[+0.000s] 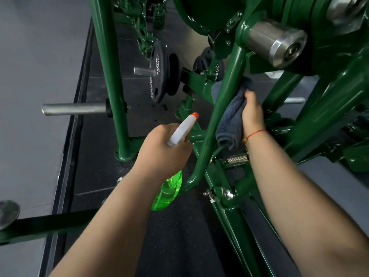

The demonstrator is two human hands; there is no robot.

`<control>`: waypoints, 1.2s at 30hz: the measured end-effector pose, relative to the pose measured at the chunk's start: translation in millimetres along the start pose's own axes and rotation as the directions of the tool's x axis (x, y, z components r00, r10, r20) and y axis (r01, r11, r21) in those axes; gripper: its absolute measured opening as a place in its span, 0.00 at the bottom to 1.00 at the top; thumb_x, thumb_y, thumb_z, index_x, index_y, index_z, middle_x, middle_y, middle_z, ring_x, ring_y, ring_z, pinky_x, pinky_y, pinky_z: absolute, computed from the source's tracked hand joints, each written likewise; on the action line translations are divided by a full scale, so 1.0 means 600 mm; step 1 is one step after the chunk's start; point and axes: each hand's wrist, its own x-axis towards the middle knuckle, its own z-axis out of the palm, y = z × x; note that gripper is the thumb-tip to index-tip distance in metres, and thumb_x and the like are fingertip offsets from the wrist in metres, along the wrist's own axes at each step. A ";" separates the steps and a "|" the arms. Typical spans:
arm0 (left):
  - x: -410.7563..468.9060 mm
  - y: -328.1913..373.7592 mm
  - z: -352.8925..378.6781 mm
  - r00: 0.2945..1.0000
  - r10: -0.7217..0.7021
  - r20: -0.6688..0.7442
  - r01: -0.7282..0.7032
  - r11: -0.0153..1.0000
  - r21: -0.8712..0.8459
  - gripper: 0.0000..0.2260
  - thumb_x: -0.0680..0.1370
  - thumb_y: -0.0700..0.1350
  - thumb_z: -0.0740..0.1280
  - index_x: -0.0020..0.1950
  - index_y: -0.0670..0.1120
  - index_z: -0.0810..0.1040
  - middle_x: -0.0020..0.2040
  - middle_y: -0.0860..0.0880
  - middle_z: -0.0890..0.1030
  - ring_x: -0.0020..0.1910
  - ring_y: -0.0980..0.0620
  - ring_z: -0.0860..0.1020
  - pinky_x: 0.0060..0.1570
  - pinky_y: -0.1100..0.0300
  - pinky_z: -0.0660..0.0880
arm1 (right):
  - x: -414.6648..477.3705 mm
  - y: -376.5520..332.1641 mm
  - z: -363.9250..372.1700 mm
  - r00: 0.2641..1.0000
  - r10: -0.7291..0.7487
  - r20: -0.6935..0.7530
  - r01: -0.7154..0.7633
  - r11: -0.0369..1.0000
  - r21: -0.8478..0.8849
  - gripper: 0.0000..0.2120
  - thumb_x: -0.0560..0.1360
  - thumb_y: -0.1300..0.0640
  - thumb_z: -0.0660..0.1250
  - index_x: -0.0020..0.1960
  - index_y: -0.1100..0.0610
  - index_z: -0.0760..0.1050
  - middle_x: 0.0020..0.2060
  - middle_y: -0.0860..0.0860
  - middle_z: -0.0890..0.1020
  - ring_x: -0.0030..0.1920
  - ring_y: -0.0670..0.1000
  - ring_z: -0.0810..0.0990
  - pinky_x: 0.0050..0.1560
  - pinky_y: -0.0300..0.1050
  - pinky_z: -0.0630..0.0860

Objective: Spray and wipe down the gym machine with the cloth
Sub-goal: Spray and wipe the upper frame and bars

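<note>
The gym machine is a dark green steel frame; one slanted tube (217, 108) runs from upper right down to a bend near the floor. My right hand (252, 114) grips a folded grey-blue cloth (229, 118) and holds it against the right side of that tube. My left hand (162, 150) grips a spray bottle (169, 188) with a clear green body and a white trigger head whose orange nozzle (194, 115) points up toward the tube. A red string circles my right wrist.
Black weight plates (159, 74) hang on a peg behind the tube. Steel pegs (73, 109) stick out to the left, and a big steel sleeve (277, 45) juts out at upper right. A green bar (50, 224) crosses low left. Dark rubber flooring lies underneath.
</note>
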 end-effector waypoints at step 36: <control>-0.017 -0.018 -0.029 0.999 0.010 0.052 -0.011 1.000 0.021 0.07 0.74 0.36 0.66 0.49 0.34 0.74 0.36 0.34 0.76 0.27 0.51 0.66 0.23 0.64 0.63 | -0.097 0.247 0.041 0.942 0.114 -0.316 -0.067 0.985 0.157 0.16 0.81 0.56 0.58 0.68 0.49 0.74 0.56 0.45 0.78 0.58 0.48 0.76 0.57 0.40 0.68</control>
